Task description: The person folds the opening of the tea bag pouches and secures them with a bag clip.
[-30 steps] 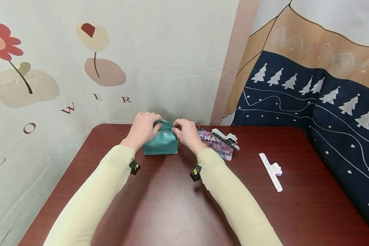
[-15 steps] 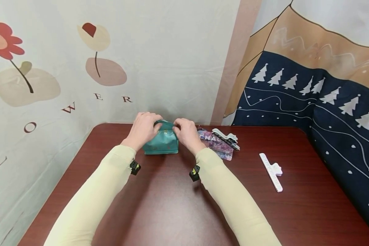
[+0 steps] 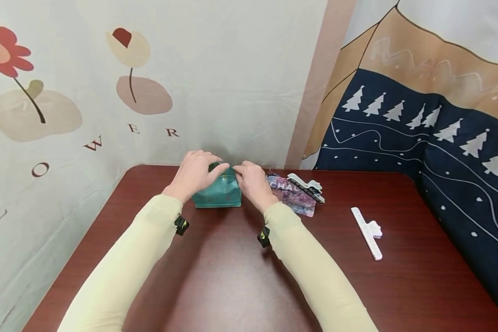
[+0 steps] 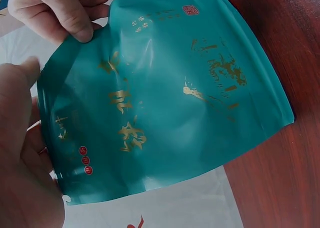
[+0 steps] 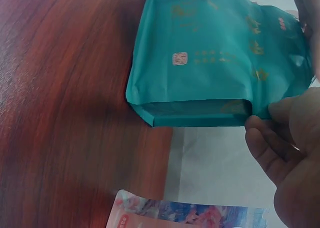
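Note:
A teal pouch (image 3: 220,192) with gold lettering stands upright near the table's back edge. My right hand (image 3: 252,184) pinches its upper right corner between thumb and fingers, as the right wrist view shows at the pouch's side fold. At the other end of the top edge, my left hand (image 3: 194,174) has its thumb stretched out straight. In the left wrist view that thumb lies right at the top edge of the pouch (image 4: 165,92), while the left hand's fingers (image 4: 35,143) are partly hidden behind it.
Just right of the pouch lies a purple printed packet (image 3: 292,196) with a black-and-white clip (image 3: 305,188) across it. A white sealing clip (image 3: 366,233) lies farther right on the dark red table (image 3: 232,276). Printed cloth (image 3: 232,92) hangs behind the table.
My left thumb has straightened away from its bent grip on the top edge of the pouch. My right hand keeps its pinch, and the pouch stays in place.

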